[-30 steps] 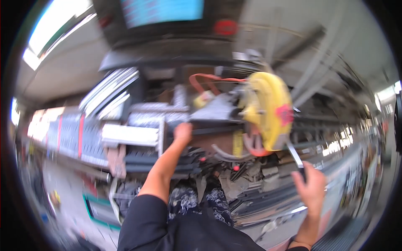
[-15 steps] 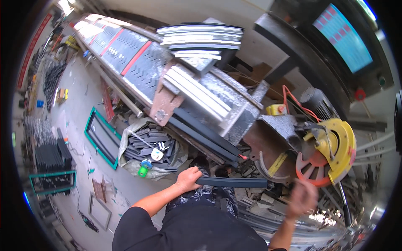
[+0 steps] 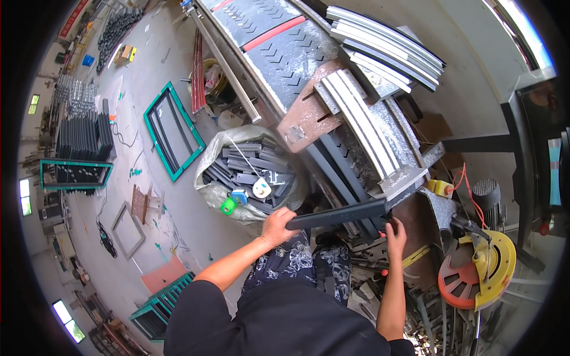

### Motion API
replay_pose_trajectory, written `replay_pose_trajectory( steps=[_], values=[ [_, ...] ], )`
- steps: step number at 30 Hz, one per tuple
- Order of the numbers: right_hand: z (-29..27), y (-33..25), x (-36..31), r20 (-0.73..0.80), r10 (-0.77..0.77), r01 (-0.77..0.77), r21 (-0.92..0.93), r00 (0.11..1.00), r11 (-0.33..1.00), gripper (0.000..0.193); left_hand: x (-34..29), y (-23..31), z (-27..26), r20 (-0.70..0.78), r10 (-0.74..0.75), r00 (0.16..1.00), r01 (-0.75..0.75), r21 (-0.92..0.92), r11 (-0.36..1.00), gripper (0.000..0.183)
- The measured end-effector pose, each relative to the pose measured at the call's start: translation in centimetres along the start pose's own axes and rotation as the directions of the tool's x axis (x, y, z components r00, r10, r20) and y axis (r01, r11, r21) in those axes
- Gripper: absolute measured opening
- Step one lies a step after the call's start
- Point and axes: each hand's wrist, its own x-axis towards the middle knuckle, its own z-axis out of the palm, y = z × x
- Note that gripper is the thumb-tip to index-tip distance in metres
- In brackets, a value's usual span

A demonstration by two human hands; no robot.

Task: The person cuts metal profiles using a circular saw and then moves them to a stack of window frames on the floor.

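My left hand (image 3: 278, 228) is closed around the left end of a dark grey metal profile (image 3: 341, 215), which I hold in front of my legs with its right end slightly higher. Just below that right end is my right hand (image 3: 395, 238), fingers apart; whether the fingertips touch the profile is unclear. Beyond the held piece, more long dark profiles (image 3: 343, 172) lie along the machine's side. A silver rail (image 3: 363, 124) is mounted on the machine bed above them.
A conveyor belt (image 3: 273, 56) stretches away ahead. Left of my hands stands a white sack (image 3: 208, 172) of short dark offcuts, with a tape measure (image 3: 261, 188) on top. A yellow and orange saw guard (image 3: 496, 261) is at right. Green-edged frames (image 3: 172, 130) lie on the floor.
My right hand has moved left from beside the saw guard to the profile's right end. That end has risen, while my left hand keeps its grip. The view has turned toward the right.
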Motion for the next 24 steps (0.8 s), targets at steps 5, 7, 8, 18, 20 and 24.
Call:
replay_pose_trajectory(
  steps=[5,7,8,18,20,24],
  values=[
    [5.7,-4.2,1.6,0.201,-0.195,0.275,-0.544,0.960,0.793,0.065,1.8,3.4,6.3,-0.044,-0.238,0.970,0.200,-0.410,0.890,0.029],
    [6.8,-4.8,2.5,0.249,-0.173,0.292,-0.597,0.953,0.747,0.068,2.1,4.3,9.9,0.024,-0.369,0.929,0.327,-0.517,0.791,0.029],
    [6.7,-4.7,3.0,0.257,-0.147,0.275,-0.586,0.955,0.763,0.070,2.2,5.0,11.7,-0.025,-0.400,0.916,0.314,-0.573,0.757,0.029],
    [5.4,-3.4,4.7,0.482,0.011,0.100,-0.204,0.876,0.974,0.086,2.5,9.3,20.9,0.039,-0.744,0.668,0.478,-0.788,0.388,0.040],
    [5.8,-2.7,3.6,0.447,0.000,0.157,-0.313,0.895,0.937,0.089,2.8,11.0,21.5,0.043,-0.776,0.629,0.562,-0.714,0.416,0.046],
    [4.7,-3.2,3.9,0.569,0.021,0.069,-0.136,0.822,0.988,0.085,2.4,11.7,23.9,-0.175,-0.785,0.595,0.533,-0.645,0.548,0.058]
  ],
)
